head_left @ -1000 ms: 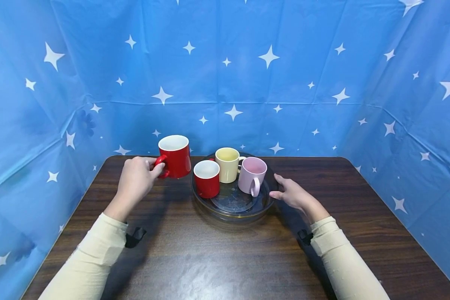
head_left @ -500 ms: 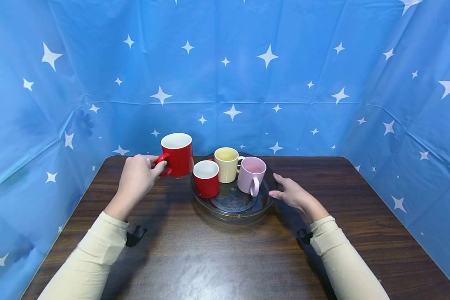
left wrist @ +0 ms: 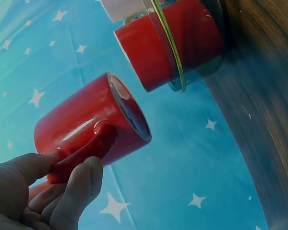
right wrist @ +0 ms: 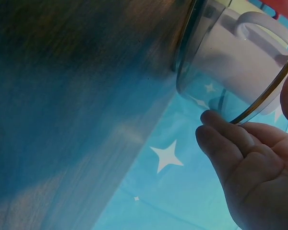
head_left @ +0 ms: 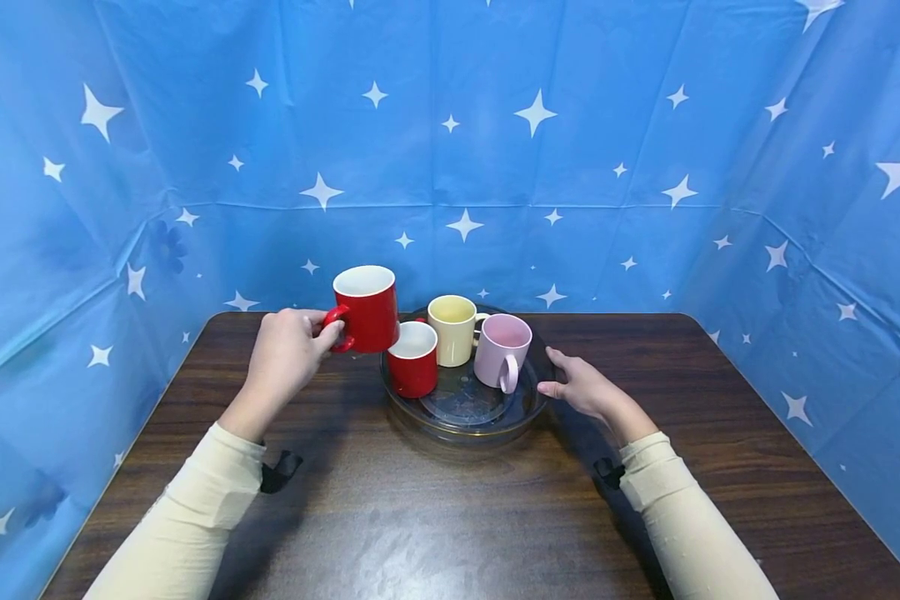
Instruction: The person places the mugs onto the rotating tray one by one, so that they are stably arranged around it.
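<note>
My left hand (head_left: 288, 354) pinches the handle of a red mug (head_left: 366, 310) with a white inside. That mug is held upright above the table, at the left side of a round clear glass dish (head_left: 465, 432). Inside the dish stand another red mug (head_left: 412, 372), a pale yellow mug (head_left: 452, 337) and a pink mug (head_left: 501, 354). In the head view the raised mug slightly overlaps the red one in the dish. With fingers extended and thumb apart, my right hand (head_left: 588, 390) touches the dish's right side; its fingertips (right wrist: 212, 117) lie near the rim in the right wrist view.
A dark wood-grain table (head_left: 435, 517) carries the dish near its far edge. Blue cloth (head_left: 420, 150) with white stars hangs behind and at both sides. Black bands (head_left: 280, 472) show near both wrists.
The left hand has carried the red mug rightward, closer to the dish, after a slight rise. The right hand and the mugs in the dish stay in place.
</note>
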### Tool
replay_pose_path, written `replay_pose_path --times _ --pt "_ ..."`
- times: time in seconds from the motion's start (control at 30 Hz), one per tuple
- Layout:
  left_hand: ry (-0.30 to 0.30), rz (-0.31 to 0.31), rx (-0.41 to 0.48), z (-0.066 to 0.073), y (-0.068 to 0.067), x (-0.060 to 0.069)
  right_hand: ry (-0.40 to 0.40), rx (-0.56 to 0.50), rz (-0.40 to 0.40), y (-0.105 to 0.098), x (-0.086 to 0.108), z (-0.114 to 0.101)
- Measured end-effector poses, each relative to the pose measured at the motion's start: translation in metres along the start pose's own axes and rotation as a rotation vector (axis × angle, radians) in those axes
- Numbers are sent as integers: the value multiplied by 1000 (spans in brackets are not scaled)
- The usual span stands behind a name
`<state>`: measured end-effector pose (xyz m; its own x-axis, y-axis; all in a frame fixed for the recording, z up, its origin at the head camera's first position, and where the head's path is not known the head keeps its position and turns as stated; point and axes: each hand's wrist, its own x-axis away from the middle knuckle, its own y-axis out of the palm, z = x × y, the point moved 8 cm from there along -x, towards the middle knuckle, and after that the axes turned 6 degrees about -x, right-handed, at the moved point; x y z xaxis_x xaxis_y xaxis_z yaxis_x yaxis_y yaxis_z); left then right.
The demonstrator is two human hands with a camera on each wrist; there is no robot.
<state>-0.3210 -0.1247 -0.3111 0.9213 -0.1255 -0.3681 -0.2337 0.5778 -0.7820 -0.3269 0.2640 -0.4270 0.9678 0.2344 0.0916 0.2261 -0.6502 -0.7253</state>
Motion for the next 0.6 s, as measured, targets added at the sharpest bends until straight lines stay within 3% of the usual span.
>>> replay_pose_path --times 0.6 --pt "29 23 12 9 3 0 12 -9 -2 0 1 1"
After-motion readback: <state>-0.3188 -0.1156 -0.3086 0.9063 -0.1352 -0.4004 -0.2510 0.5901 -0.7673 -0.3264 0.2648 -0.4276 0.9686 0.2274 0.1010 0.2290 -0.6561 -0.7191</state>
